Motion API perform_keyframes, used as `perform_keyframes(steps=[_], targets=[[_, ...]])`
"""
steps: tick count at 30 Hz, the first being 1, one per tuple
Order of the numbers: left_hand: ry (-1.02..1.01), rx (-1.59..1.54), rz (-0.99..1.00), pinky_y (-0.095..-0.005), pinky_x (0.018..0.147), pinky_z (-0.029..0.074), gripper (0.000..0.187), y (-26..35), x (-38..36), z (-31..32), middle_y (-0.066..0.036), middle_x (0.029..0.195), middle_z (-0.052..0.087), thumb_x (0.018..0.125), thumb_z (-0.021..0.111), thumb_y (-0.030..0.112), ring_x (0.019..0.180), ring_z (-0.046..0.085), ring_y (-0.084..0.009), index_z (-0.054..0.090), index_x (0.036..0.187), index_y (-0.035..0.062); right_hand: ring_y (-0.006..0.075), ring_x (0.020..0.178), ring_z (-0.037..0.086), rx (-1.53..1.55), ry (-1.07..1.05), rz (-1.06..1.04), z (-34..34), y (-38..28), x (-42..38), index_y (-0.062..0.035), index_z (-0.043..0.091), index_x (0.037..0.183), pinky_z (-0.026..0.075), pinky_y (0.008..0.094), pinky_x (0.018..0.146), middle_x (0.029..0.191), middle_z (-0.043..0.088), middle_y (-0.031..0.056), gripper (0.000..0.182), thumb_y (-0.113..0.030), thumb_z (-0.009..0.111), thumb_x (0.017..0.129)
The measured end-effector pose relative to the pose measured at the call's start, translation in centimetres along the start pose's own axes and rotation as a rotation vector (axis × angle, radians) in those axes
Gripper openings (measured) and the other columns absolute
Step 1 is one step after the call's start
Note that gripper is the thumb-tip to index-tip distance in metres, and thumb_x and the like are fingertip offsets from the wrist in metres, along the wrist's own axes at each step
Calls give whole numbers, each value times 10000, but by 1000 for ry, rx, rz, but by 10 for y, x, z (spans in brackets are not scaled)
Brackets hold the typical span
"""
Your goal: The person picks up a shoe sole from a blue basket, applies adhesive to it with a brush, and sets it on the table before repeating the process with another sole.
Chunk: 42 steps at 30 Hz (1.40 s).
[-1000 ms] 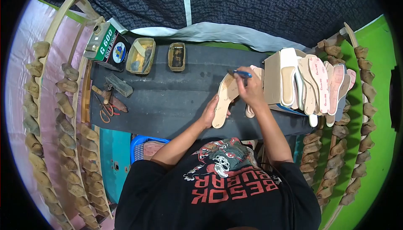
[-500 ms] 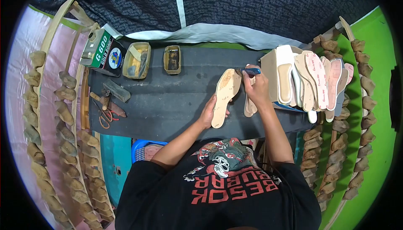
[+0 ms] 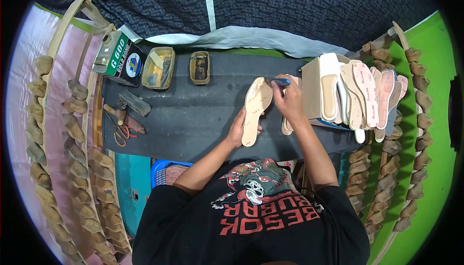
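Note:
My left hand (image 3: pixel 238 128) is wrapped round the lower, narrow part of a tan insole (image 3: pixel 252 115), which stands with its wide end away from me. Glossy brownish patches show on that wide end. In my right hand (image 3: pixel 291 101) is a brush with a blue handle (image 3: pixel 282 81), its dark tip at the insole's upper edge. Partly hidden behind my right hand, more insoles (image 3: pixel 286 127) lie on the dark table (image 3: pixel 203 120).
At the right, a cardboard box (image 3: pixel 313 87) holds several insoles. A glue can (image 3: pixel 118 59), two yellowish trays (image 3: pixel 158 69) (image 3: pixel 199 67), a grey block (image 3: pixel 134 103), a hammer and pliers (image 3: pixel 123 134) are left. Racks of shoe lasts flank the table.
The brush and my right hand have shifted slightly left, over the insole's wide end. The insole has turned a little and moved slightly left with my left hand.

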<state>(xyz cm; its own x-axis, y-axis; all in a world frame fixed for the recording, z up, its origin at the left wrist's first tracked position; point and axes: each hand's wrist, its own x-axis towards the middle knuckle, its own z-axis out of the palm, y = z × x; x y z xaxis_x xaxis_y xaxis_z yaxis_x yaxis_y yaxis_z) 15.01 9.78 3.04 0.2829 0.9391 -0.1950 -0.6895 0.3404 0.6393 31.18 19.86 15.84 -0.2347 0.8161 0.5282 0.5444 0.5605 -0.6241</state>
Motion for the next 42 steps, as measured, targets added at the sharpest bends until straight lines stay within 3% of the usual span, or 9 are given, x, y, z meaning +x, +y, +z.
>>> perform_keyframes(steps=[3, 10, 14, 18, 22, 26, 28, 35, 42], targets=[[31, -14, 13, -360, 686, 619, 584, 1, -1, 2, -150, 1277, 644, 1098, 345, 514, 803, 707, -210, 360, 1528, 119, 344, 776, 670, -11, -45, -90, 13, -8, -6, 13, 616, 1018, 532, 397, 685, 909, 657, 168, 140, 5, 676, 892], [31, -15, 82, -366, 722, 619, 575, 3, 1, -5, -149, 1297, 633, 1094, 345, 523, 845, 700, -213, 375, 1515, 132, 348, 791, 666, 48, -76, 56, 4, -8, -11, 10, 615, 1002, 534, 413, 708, 913, 654, 156, 144, 22, 662, 866], [40, -20, 50, -366, 720, 616, 577, 6, 4, -2, -151, 1298, 630, 1097, 329, 521, 843, 695, -211, 377, 1515, 126, 354, 813, 667, 8, -89, -83, 5, -9, -18, 18, 616, 1006, 537, 404, 730, 930, 652, 162, 157, 24, 670, 859], [-5, 16, 44, -371, 717, 618, 580, 6, 6, 0, -145, 1302, 627, 1096, 336, 522, 840, 698, -215, 368, 1525, 134, 321, 775, 673, -17, 56, 75, 1, 0, -10, 21, 616, 1009, 540, 388, 701, 908, 651, 161, 147, 6, 688, 882], [22, 0, 38, -366, 705, 622, 587, 2, 4, 6, -152, 1282, 640, 1098, 342, 515, 821, 707, -218, 344, 1550, 142, 297, 760, 676, 43, 8, 25, 5, -9, -21, 18, 619, 999, 545, 374, 673, 908, 655, 160, 130, -4, 693, 894], [68, -3, 14, -362, 702, 623, 596, 0, 6, 4, -158, 1278, 645, 1102, 342, 501, 807, 709, -215, 311, 1580, 146, 379, 852, 655, 49, -9, -71, 14, -17, -33, 16, 626, 1065, 527, 426, 743, 906, 634, 179, 192, 8, 678, 880], [29, 13, 9, -376, 712, 624, 602, 0, 5, 1, -162, 1292, 631, 1096, 343, 519, 820, 707, -228, 316, 1570, 149, 380, 855, 654, 15, 22, 37, 10, -8, -31, 13, 631, 1066, 528, 421, 748, 942, 646, 185, 181, 19, 668, 889], [-1, 13, 9, -373, 719, 623, 597, -1, 3, 5, -164, 1297, 630, 1096, 350, 516, 830, 706, -232, 321, 1560, 141, 254, 772, 688, 37, 45, 52, 3, -3, -20, 10, 630, 1091, 540, 348, 696, 972, 692, 145, 179, -45, 706, 938], [-9, 22, 21, -351, 700, 623, 585, 1, 1, 5, -163, 1281, 644, 1103, 351, 494, 819, 715, -207, 325, 1568, 140, 257, 710, 663, 3, 117, 141, 2, 5, -15, 5, 607, 1091, 530, 358, 653, 899, 671, 145, 184, -49, 694, 937]])
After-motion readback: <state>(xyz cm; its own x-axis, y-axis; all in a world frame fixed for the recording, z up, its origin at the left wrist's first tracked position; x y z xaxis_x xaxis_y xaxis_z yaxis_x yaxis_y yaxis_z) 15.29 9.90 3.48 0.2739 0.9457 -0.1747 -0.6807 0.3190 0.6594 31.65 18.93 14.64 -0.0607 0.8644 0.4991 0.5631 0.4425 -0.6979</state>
